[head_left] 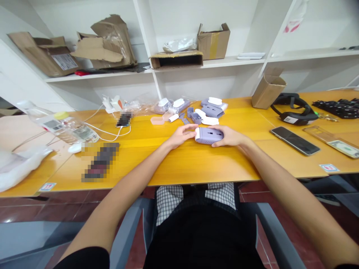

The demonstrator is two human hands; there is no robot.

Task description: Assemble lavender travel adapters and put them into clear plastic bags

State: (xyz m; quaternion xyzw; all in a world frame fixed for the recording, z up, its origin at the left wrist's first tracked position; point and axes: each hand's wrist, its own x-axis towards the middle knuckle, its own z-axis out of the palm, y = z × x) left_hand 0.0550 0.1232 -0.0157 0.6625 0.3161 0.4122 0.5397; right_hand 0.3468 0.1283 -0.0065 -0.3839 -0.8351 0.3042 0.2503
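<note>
A lavender plastic case (209, 135) with two keyhole slots and a white end piece lies on its side, low over the yellow table in front of me. My right hand (230, 136) grips its right end, thumb on the near side and fingers behind. At the other end, the thumb and fingers of my left hand (182, 136) hold the white end piece (197, 133). Just beyond are more lavender parts (195, 116), white oval pieces (210, 121) and a pale pink translucent tray (157, 120). Similar lavender cases with white tops (214, 102) stand farther back.
Left on the table (174, 168) are plastic bottles (74, 129), a charging phone (124, 119) and a blurred dark item (102, 161). To the right lie a black phone (295, 140), a headset (293, 109) and an open carton (268, 90). White shelves with cardboard boxes (214, 43) rise behind.
</note>
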